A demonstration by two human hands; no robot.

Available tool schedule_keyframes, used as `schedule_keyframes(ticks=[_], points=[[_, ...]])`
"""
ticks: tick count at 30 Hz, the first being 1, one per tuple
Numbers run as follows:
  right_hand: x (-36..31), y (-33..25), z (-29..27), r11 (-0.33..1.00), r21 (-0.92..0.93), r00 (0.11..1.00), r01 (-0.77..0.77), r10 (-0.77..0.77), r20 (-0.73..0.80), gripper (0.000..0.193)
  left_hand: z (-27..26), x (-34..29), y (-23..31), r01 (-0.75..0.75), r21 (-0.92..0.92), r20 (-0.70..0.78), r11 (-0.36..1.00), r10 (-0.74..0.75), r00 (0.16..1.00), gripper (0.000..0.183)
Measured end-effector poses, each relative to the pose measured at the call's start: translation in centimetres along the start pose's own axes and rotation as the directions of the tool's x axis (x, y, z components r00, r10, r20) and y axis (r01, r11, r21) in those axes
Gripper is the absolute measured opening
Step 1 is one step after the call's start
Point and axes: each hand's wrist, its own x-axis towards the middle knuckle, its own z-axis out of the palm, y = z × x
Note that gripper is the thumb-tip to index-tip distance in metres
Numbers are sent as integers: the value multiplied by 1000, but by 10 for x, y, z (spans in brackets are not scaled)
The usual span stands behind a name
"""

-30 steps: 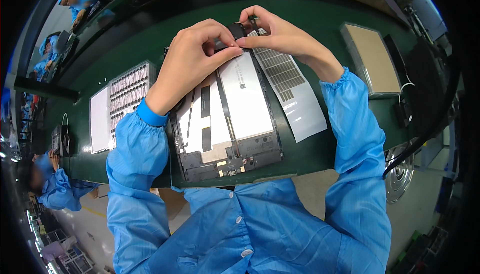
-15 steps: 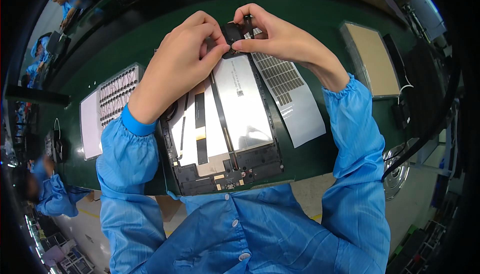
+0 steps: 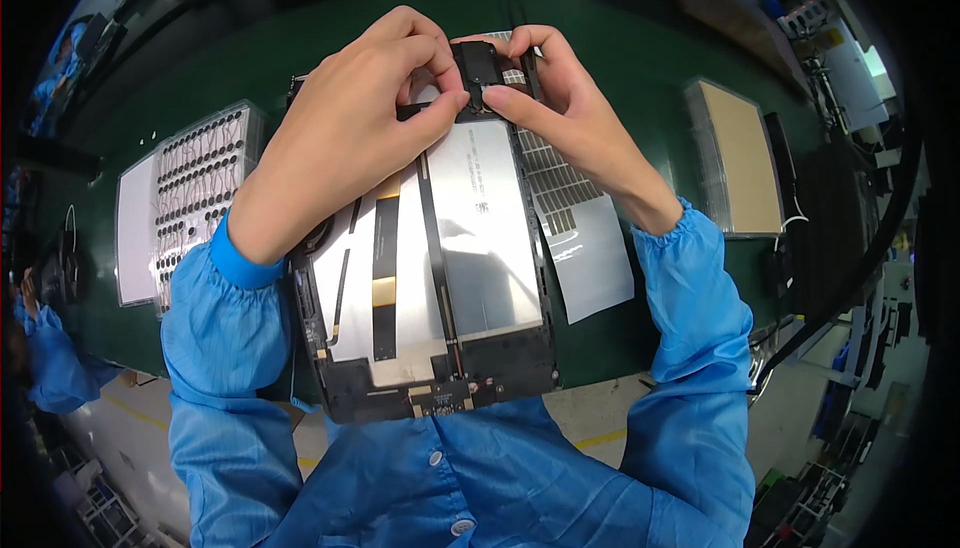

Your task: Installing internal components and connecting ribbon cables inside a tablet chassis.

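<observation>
Left hand: we pinch fingertips together by a black module, any hold hidden
Right hand: we grip black tweezers
Opened tablet: below, over our tabletop

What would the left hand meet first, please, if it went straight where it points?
The left hand would likely meet the black module first, though depth is unclear and they may touch.

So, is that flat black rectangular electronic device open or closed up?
Open: the device has its shiny metallic silver panel and long black ribbon cable exposed.
</observation>
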Motion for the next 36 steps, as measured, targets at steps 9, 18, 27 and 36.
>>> schedule_keyframes(ticks=[9,18,27,36], points=[[-2,9,4,988,136,997,72,-72,-7,43,-1,-1,10,69,13,18,998,-69,997,12],[0,6,5,985,147,996,92,-91,-17,43,-1,-1,10,82,-20,16,996,-81,997,13],[1,10,4,981,144,991,133,-133,-12,43,-2,-2,9,73,-34,12,997,-72,997,13],[-1,10,4,982,159,995,101,-99,-20,44,-1,-2,10,94,-24,21,995,-93,995,12]])
